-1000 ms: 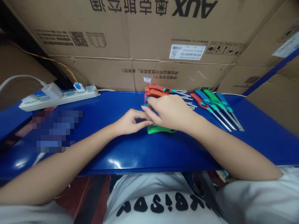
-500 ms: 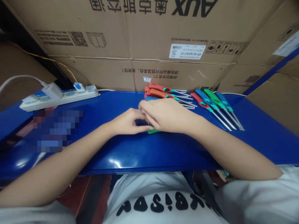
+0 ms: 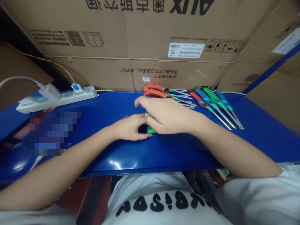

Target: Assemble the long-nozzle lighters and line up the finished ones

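My right hand [image 3: 165,117] lies curled over a green-handled lighter [image 3: 151,130] on the blue table [image 3: 145,153]; only a bit of the green handle shows under the fingers. My left hand [image 3: 130,127] meets it from the left, fingers closed against the same handle. Just behind my right hand lies a stack of several orange and red long-nosed lighters [image 3: 161,92], their metal tubes pointing right.
A row of red, blue and green lighters [image 3: 214,103] lies at the back right. A white power strip [image 3: 56,97] with plugs sits at the back left. Large cardboard boxes [image 3: 150,47] wall off the table's far edge. A blurred patch covers part of the left side.
My right hand has slid down and left off the stack, covering more of the green lighter. My left hand stayed close, fingers now pressed to the handle's end.
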`<state>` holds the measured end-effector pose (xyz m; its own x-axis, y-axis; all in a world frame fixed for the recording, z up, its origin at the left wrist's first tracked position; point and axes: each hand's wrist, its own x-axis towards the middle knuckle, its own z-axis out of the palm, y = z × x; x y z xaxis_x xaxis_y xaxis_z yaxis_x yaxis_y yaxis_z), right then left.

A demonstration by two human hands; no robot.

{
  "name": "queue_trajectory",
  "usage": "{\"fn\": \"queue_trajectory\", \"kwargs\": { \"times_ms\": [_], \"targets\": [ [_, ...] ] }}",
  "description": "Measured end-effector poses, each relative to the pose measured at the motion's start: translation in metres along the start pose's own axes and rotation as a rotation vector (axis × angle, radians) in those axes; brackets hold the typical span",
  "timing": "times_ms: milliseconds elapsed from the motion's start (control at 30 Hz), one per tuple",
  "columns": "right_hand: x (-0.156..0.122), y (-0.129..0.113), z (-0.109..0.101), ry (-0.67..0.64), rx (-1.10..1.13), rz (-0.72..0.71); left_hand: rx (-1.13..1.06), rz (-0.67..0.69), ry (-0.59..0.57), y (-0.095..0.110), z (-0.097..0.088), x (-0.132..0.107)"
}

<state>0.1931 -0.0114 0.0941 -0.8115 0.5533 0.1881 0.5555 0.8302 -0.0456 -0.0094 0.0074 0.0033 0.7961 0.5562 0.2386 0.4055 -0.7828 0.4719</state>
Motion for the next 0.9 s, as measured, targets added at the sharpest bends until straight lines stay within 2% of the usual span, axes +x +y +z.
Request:
{"fn": "queue_trajectory", "kwargs": {
  "times_ms": [133, 300, 367, 467, 533, 633, 800, 900],
  "targets": [
    [0.001, -0.002, -0.002, -0.056, -0.079, 0.077, 0.024, -0.024, -0.032, -0.001, 0.001, 0.000],
    [-0.001, 0.002, -0.004, -0.042, 0.043, -0.002, 0.003, 0.003, -0.005, -0.002, 0.002, 0.001],
    [-0.001, 0.002, -0.005, -0.025, -0.001, 0.018, -0.001, 0.011, -0.003, -0.003, 0.002, 0.001],
    [-0.002, 0.001, -0.008, -0.085, -0.110, 0.057, 0.000, -0.001, -0.014, -0.001, 0.001, 0.002],
    [-0.002, 0.000, -0.009, -0.121, -0.079, 0.023, -0.010, 0.001, -0.009, 0.000, 0.001, 0.002],
    [-0.005, 0.000, -0.011, -0.100, 0.035, -0.039, -0.041, 0.031, 0.014, 0.000, 0.001, 0.003],
    [-0.006, 0.001, -0.013, -0.114, -0.035, 0.027, -0.046, 0.027, 0.021, -0.003, 0.002, 0.003],
    [-0.005, 0.002, -0.014, -0.142, 0.018, 0.006, -0.018, 0.026, 0.030, -0.004, 0.003, 0.003]
  ]
}}
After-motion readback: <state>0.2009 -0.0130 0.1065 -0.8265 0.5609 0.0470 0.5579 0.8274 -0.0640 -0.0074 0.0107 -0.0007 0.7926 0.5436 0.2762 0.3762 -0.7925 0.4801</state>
